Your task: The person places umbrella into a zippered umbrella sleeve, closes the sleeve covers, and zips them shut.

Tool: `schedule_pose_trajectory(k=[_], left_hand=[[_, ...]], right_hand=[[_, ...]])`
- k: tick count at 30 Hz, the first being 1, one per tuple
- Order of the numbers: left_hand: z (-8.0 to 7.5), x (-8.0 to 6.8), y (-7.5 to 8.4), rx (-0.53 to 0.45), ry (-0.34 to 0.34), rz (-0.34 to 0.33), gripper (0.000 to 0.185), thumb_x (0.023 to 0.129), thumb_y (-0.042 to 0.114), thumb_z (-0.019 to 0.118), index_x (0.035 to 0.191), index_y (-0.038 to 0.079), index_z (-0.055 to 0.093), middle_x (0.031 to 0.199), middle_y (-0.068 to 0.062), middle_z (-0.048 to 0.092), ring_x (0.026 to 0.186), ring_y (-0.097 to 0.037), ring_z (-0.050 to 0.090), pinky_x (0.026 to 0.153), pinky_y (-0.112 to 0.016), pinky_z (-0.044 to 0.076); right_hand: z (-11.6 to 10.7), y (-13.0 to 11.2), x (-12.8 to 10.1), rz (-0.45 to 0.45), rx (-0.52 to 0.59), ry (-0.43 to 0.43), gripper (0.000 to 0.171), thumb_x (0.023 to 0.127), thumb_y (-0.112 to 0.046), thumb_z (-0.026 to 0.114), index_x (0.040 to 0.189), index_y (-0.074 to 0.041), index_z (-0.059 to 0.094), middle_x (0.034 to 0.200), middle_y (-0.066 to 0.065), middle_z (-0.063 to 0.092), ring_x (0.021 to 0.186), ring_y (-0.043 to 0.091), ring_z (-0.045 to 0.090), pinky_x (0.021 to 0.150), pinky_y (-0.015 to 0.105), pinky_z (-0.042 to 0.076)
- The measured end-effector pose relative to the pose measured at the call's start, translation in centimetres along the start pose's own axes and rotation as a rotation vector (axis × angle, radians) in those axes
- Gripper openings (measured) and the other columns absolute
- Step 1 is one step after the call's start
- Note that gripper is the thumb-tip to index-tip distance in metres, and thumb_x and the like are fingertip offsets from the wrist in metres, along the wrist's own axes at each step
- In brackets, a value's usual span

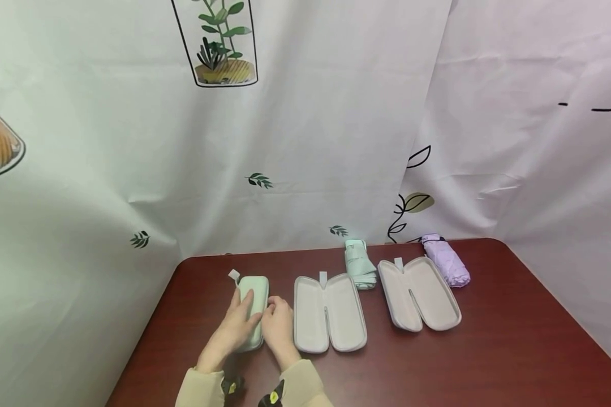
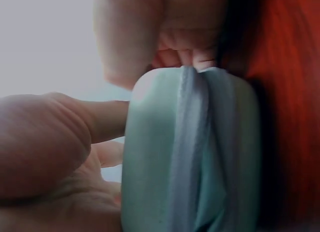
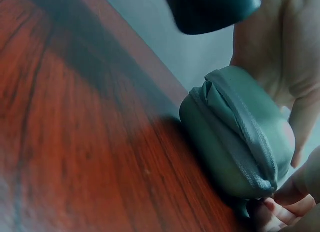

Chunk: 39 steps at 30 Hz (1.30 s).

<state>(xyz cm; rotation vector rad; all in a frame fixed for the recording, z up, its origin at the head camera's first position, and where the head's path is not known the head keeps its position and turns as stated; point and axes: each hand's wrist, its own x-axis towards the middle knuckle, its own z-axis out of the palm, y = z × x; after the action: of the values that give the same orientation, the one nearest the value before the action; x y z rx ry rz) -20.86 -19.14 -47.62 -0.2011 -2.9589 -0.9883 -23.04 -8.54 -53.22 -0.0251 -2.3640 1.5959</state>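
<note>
Just left of centre, low in the frame, a mint-green rounded hard-shell zip case [image 1: 258, 291] lies partly unzipped, green fabric [image 2: 211, 197] showing in the gap. The left hand [image 1: 236, 323] spreads wide over its top; the right hand [image 1: 278, 323] curls at its edge, whether pinching I cannot tell. Rightward, two oblong grey-lined cases [image 1: 347, 316] lie open.

On the table [image 1: 519, 345], one case [image 1: 258, 286] lies left of two more cases [image 1: 310, 316] [image 1: 436, 297], bundles [image 1: 358, 263] [image 1: 445, 260] behind these.
</note>
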Motion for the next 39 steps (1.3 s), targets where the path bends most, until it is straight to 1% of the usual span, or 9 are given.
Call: schedule_pose_trajectory(k=[4, 8, 11, 16, 22, 27, 31, 34, 39], left_hand=[[0.1, -0.2, 0.0, 0.007, 0.009, 0.019, 0.057, 0.095, 0.008, 0.06, 0.14, -0.016, 0.035, 0.145, -0.048, 0.01, 0.132, -0.06, 0.022, 0.104, -0.063, 0.027], [-0.1, -0.3, -0.4, -0.008, 0.004, 0.003, 0.057, 0.095, 0.008, 0.06, 0.142, -0.015, 0.035, 0.146, -0.046, 0.011, 0.133, -0.058, 0.024, 0.104, -0.062, 0.029], [-0.3, -0.3, -0.6, -0.012, 0.008, -0.004, 0.057, 0.094, 0.007, 0.061, 0.141, -0.014, 0.036, 0.147, -0.045, 0.013, 0.132, -0.057, 0.028, 0.103, -0.061, 0.031], [-0.6, -0.2, -0.6, -0.024, 0.017, -0.023, 0.056, 0.093, 0.004, 0.061, 0.142, -0.011, 0.038, 0.148, -0.042, 0.016, 0.131, -0.056, 0.031, 0.103, -0.06, 0.031], [-0.7, 0.1, -1.0, -0.056, 0.039, -0.033, 0.062, 0.087, 0.001, 0.064, 0.141, -0.013, 0.038, 0.148, -0.038, 0.022, 0.132, -0.054, 0.032, 0.105, -0.059, 0.029], [-0.9, 0.1, -1.5, -0.049, 0.065, -0.034, 0.067, 0.083, 0.009, 0.07, 0.14, -0.012, 0.04, 0.144, -0.034, 0.033, 0.13, -0.05, 0.038, 0.104, -0.057, 0.033], [-1.1, 0.1, -1.9, -0.05, 0.066, -0.027, 0.074, 0.08, 0.016, 0.076, 0.139, -0.012, 0.041, 0.139, -0.034, 0.039, 0.126, -0.05, 0.042, 0.102, -0.057, 0.035], [-1.4, 0.0, -2.4, -0.058, 0.056, -0.013, 0.078, 0.079, 0.023, 0.079, 0.139, -0.01, 0.042, 0.137, -0.034, 0.041, 0.124, -0.049, 0.044, 0.101, -0.057, 0.036], [-2.3, -0.1, -4.0, -0.136, -0.019, 0.019, 0.083, 0.082, 0.038, 0.078, 0.144, -0.004, 0.04, 0.143, -0.028, 0.04, 0.131, -0.043, 0.04, 0.104, -0.057, 0.033]], right_hand=[[-0.3, -0.2, -0.1, -0.006, -0.006, -0.013, 0.02, 0.088, 0.003, 0.053, 0.101, 0.004, 0.069, 0.088, 0.012, 0.066, 0.087, 0.031, 0.064, 0.078, 0.046, 0.05], [-0.8, -0.9, -0.4, -0.007, 0.008, -0.089, 0.028, 0.088, 0.003, 0.054, 0.113, 0.006, 0.066, 0.09, 0.009, 0.061, 0.084, 0.025, 0.06, 0.077, 0.042, 0.049], [-1.2, -1.6, -0.7, -0.047, -0.009, -0.143, 0.034, 0.086, 0.004, 0.055, 0.119, 0.007, 0.063, 0.095, 0.01, 0.057, 0.086, 0.023, 0.058, 0.079, 0.041, 0.049], [-2.1, -3.0, -0.4, -0.183, -0.141, -0.205, 0.033, 0.084, 0.002, 0.057, 0.116, 0.003, 0.066, 0.105, 0.012, 0.059, 0.098, 0.027, 0.06, 0.088, 0.04, 0.049], [-2.8, -4.4, 0.7, -0.367, -0.346, -0.357, 0.029, 0.085, 0.0, 0.057, 0.111, -0.002, 0.071, 0.113, 0.011, 0.063, 0.104, 0.027, 0.059, 0.092, 0.037, 0.046], [-3.1, -5.5, 2.0, -0.497, -0.575, -0.495, 0.029, 0.088, -0.006, 0.06, 0.114, -0.013, 0.072, 0.127, 0.006, 0.062, 0.109, 0.03, 0.058, 0.086, 0.045, 0.049], [-3.3, -6.4, 3.3, -0.541, -0.703, -0.653, 0.034, 0.09, -0.016, 0.064, 0.124, -0.02, 0.068, 0.132, 0.0, 0.058, 0.111, 0.029, 0.055, 0.079, 0.045, 0.051], [-3.3, -6.6, 4.3, -0.569, -0.748, -0.739, 0.039, 0.09, -0.022, 0.065, 0.129, -0.021, 0.065, 0.134, -0.002, 0.057, 0.115, 0.024, 0.052, 0.088, 0.036, 0.046], [-3.4, -6.7, 5.1, -0.531, -0.768, -0.832, 0.043, 0.093, -0.028, 0.064, 0.136, -0.024, 0.059, 0.143, -0.002, 0.05, 0.122, 0.023, 0.046, 0.099, 0.029, 0.037]])
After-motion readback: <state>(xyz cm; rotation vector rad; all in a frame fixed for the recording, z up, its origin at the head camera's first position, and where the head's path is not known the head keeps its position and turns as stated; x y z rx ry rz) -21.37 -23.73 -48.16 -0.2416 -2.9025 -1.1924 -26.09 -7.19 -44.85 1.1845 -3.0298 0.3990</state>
